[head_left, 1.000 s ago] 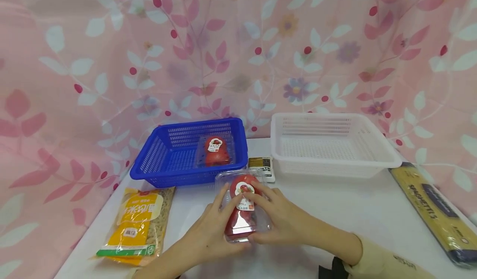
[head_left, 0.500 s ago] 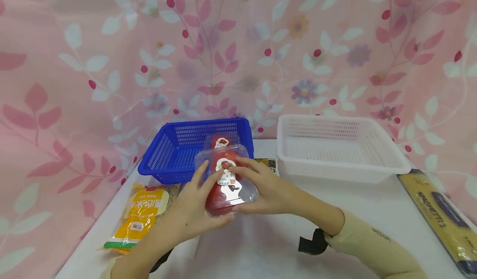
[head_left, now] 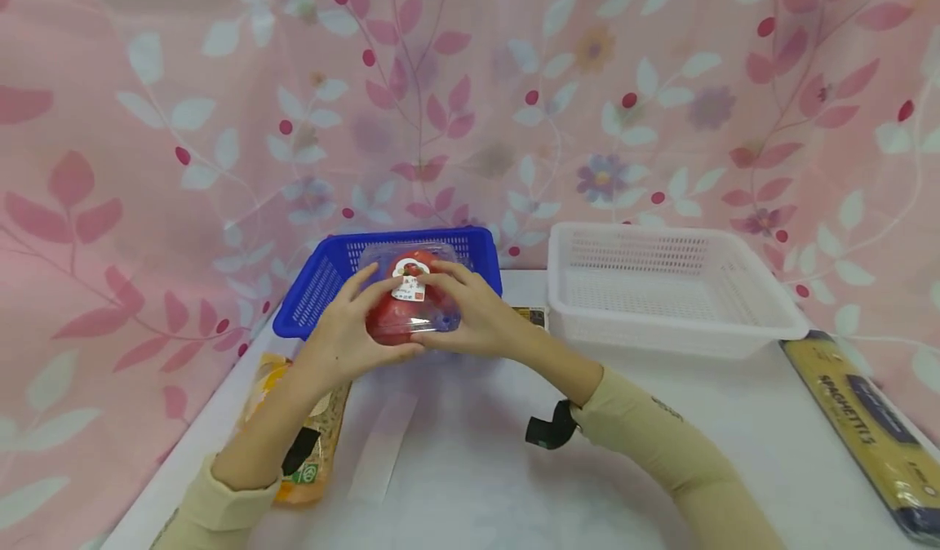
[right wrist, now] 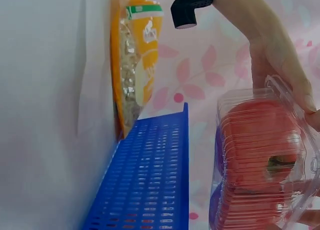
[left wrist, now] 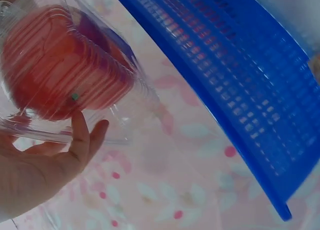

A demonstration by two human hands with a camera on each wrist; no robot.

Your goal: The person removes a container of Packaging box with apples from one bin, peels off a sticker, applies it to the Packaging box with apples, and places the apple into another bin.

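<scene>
A clear plastic box of red fruit [head_left: 400,315], with a white label on its lid, is held up over the blue basket [head_left: 297,309]. My left hand [head_left: 345,327] grips its left side, fingertips on the lid and thumb along the near edge. On the opposite side my right hand [head_left: 481,315] grips it the same way. In the left wrist view, fingers touch the ridged wall of the fruit box [left wrist: 65,65], apart from the basket's rim. The right wrist view shows red fruit [right wrist: 260,145] through the plastic. The held box hides most of the basket's inside.
A white basket [head_left: 676,326] stands right of the blue one, with a small packet [head_left: 534,317] between them. A spaghetti pack [head_left: 859,419] lies at the right. A yellow bag [head_left: 323,428] lies partly under my left forearm. A floral curtain [head_left: 470,126] hangs behind.
Both hands have carried the fruit box forward and left, from in front of the blue basket to over it. It now covers the similar box seen inside the basket earlier.
</scene>
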